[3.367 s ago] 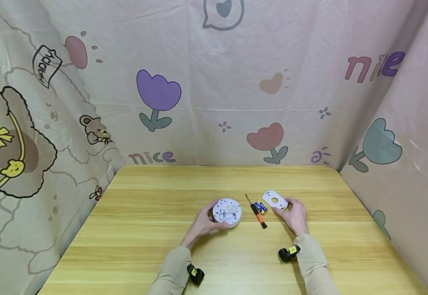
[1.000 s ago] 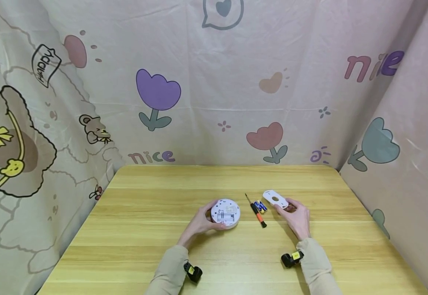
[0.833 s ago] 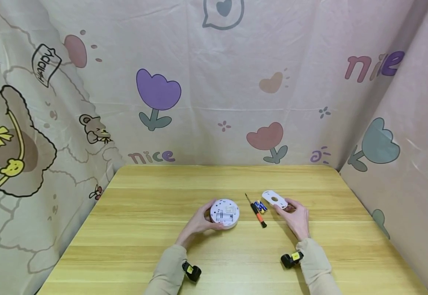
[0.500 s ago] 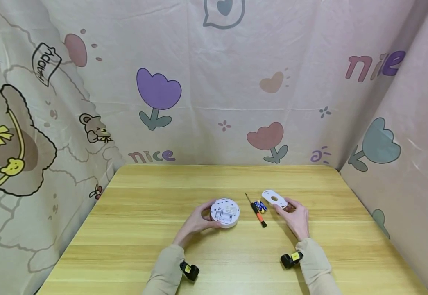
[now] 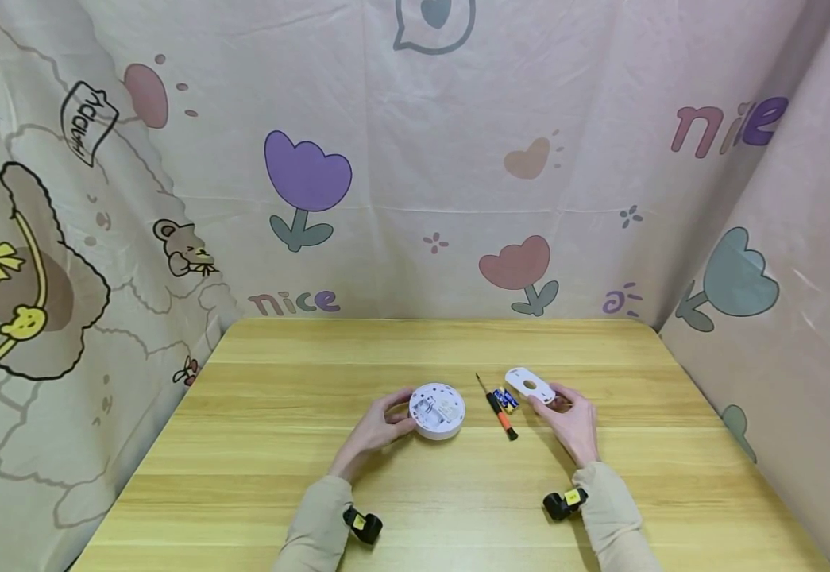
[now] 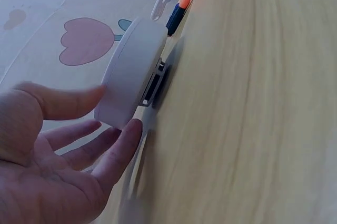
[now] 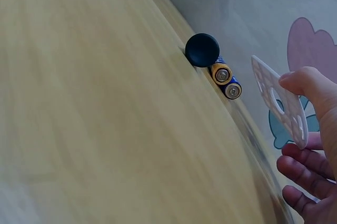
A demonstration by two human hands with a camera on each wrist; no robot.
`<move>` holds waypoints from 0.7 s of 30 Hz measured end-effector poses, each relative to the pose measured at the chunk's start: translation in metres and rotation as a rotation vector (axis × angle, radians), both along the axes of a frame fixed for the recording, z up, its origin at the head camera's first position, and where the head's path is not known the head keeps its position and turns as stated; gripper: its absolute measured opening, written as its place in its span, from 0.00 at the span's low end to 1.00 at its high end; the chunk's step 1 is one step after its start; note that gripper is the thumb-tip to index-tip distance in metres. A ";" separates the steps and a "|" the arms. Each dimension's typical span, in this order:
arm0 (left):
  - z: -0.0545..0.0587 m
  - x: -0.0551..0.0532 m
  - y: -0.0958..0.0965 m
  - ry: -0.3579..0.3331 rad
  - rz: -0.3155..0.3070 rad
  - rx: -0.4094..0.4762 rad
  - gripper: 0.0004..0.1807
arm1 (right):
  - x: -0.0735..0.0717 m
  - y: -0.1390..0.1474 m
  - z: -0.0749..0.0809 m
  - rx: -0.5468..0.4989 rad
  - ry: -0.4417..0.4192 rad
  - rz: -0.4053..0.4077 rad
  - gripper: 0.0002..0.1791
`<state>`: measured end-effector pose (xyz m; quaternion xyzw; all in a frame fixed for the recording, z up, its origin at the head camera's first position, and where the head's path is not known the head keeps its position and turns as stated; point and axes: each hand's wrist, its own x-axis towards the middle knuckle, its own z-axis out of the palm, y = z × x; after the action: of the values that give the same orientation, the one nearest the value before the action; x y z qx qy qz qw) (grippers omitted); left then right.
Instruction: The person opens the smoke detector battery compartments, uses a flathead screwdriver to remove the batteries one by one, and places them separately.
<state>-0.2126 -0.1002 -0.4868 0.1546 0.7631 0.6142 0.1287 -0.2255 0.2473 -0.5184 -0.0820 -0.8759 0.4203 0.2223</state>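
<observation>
My left hand [image 5: 374,433] grips a white round smoke alarm [image 5: 438,429] by its left edge, thumb at the back rim and fingertips beneath. Its face with the uncovered battery compartment [image 5: 427,412] points upward. In the left wrist view a dark slotted part [image 6: 154,84] projects from the alarm's underside, just above the table or touching it; I cannot tell which. My right hand [image 5: 573,421] pinches the near end of a white mounting plate [image 5: 519,379] with a round hole, between thumb and fingers. In the right wrist view the plate [image 7: 269,89] is held tilted, clear of the table.
Between the hands lie a screwdriver [image 5: 503,418] with an orange and black handle and, beside it, two blue and gold batteries [image 7: 232,89]. The wooden table [image 5: 279,381] ends at a printed curtain [image 5: 400,262] at the back and sides.
The alarm has turned, its battery compartment swinging from the near side toward the left. My left wrist has shifted left. The plate, tilted up since the earliest frame, has drifted slightly left.
</observation>
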 end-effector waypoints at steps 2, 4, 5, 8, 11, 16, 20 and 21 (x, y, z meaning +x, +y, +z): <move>-0.002 -0.001 0.002 -0.010 0.026 0.008 0.30 | 0.000 0.000 0.000 -0.001 0.003 0.003 0.29; -0.003 -0.002 0.004 -0.034 0.053 0.036 0.28 | 0.000 0.000 -0.001 0.000 0.007 0.004 0.28; -0.004 -0.002 0.005 -0.049 0.063 0.052 0.28 | 0.000 -0.001 0.000 0.000 0.009 0.005 0.28; -0.005 -0.002 0.008 -0.074 0.078 0.085 0.27 | 0.000 -0.001 0.000 -0.002 0.006 0.006 0.28; -0.004 -0.001 0.009 -0.048 0.071 0.065 0.30 | 0.000 -0.001 0.000 -0.006 -0.007 0.008 0.29; -0.003 0.000 0.010 -0.012 0.062 0.031 0.35 | 0.001 -0.002 0.001 -0.008 -0.020 0.013 0.30; -0.004 0.000 0.011 -0.025 0.070 0.022 0.34 | 0.000 -0.002 0.001 -0.010 -0.019 0.021 0.29; -0.004 0.000 0.011 -0.027 0.069 0.021 0.34 | 0.000 -0.002 0.001 -0.011 -0.020 0.023 0.29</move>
<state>-0.2127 -0.0893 -0.4910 0.1212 0.7597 0.6281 0.1164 -0.2251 0.2456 -0.5175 -0.0776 -0.8767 0.4266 0.2083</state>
